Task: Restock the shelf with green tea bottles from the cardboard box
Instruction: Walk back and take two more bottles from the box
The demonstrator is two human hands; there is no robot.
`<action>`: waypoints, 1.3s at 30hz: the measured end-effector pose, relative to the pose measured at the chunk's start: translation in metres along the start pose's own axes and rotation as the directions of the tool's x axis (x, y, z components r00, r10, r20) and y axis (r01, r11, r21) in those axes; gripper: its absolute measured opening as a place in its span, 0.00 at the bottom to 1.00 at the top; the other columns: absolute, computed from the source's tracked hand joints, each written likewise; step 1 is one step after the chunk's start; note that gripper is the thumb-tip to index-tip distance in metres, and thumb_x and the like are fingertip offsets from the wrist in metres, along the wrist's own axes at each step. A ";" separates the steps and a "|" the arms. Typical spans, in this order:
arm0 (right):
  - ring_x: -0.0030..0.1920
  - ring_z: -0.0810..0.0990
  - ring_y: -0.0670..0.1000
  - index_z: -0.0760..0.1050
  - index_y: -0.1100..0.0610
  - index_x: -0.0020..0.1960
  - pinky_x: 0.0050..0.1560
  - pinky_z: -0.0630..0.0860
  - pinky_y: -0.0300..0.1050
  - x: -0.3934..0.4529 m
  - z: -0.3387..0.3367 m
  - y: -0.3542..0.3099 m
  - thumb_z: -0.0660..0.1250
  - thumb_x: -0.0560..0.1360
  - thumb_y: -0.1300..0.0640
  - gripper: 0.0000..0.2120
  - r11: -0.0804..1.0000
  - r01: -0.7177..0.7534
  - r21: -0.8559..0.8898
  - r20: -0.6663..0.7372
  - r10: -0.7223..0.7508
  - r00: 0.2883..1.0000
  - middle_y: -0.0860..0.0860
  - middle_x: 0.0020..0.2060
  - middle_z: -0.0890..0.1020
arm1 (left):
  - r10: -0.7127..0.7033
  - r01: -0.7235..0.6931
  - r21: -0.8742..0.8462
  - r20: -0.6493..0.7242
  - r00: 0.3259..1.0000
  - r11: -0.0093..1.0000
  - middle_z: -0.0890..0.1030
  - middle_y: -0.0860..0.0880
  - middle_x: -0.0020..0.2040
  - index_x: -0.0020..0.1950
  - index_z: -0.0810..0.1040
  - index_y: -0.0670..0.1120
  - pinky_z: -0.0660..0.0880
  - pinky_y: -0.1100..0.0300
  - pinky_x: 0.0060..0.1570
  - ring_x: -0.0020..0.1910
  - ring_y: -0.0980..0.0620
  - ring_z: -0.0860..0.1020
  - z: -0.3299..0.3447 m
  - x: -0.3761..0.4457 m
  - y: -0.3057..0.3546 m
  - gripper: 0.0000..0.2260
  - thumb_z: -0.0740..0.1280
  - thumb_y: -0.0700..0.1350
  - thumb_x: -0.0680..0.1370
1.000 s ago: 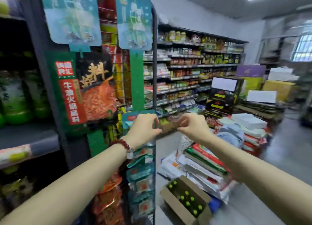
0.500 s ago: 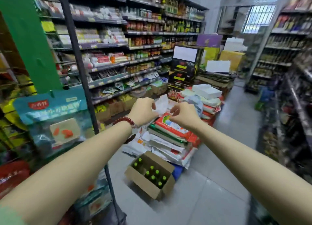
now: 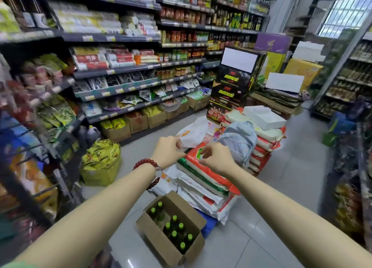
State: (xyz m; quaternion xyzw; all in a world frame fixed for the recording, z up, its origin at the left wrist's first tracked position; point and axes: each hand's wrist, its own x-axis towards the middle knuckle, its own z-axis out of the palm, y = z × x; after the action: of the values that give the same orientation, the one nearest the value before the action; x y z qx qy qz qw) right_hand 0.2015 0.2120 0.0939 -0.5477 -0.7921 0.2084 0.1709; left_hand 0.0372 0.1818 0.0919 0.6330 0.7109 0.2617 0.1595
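Both your arms reach out over the aisle floor, your left hand [image 3: 168, 152] and right hand [image 3: 216, 159] raised side by side in front of the stacked sacks [image 3: 209, 179]. Fingers on both are loosely curled, and whether they pinch something small between them cannot be told. Neither holds a bottle. Near and below them, the cardboard box [image 3: 171, 245] sits open on the floor, flaps up, likely left there for easy reach. Green tea bottles [image 3: 174, 226] stand upright inside, caps showing, with empty slots on its left side.
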 end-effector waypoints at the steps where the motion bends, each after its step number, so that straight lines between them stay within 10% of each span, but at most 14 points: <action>1: 0.48 0.83 0.54 0.82 0.62 0.49 0.51 0.79 0.47 0.017 0.005 0.006 0.72 0.70 0.59 0.10 1.000 0.012 -0.005 0.025 -0.012 1.000 0.56 0.45 0.86 | -0.032 0.032 -0.010 -0.002 0.999 0.999 0.83 0.42 0.47 0.49 0.80 0.38 0.73 0.58 0.45 0.49 0.45 0.80 0.007 0.012 -0.005 0.13 0.72 0.47 0.72; 17: 0.40 0.77 0.49 0.80 0.60 0.49 0.33 0.67 0.35 0.204 0.200 0.145 0.72 0.70 0.62 0.09 0.987 0.139 0.086 0.410 -0.162 0.898 0.56 0.45 0.85 | -0.582 0.566 -0.163 -0.079 0.809 0.808 0.79 0.47 0.39 0.45 0.80 0.43 0.71 0.61 0.40 0.43 0.47 0.79 0.198 0.082 -0.164 0.07 0.71 0.45 0.72; 39: 0.42 0.78 0.50 0.74 0.51 0.37 0.48 0.75 0.43 0.223 0.629 0.380 0.73 0.70 0.60 0.09 0.988 0.130 0.080 0.517 -0.153 0.842 0.50 0.36 0.80 | -0.634 0.615 -0.230 -0.012 0.773 0.754 0.78 0.52 0.38 0.49 0.80 0.45 0.68 0.70 0.34 0.40 0.55 0.76 0.597 0.064 -0.451 0.08 0.72 0.46 0.72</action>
State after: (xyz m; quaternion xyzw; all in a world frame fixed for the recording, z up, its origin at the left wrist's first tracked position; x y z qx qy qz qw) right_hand 0.1140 0.4507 -0.6312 -0.4070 -0.8424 0.3523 -0.0238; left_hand -0.0072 0.3186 -0.6451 0.3260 0.8555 0.2958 0.2726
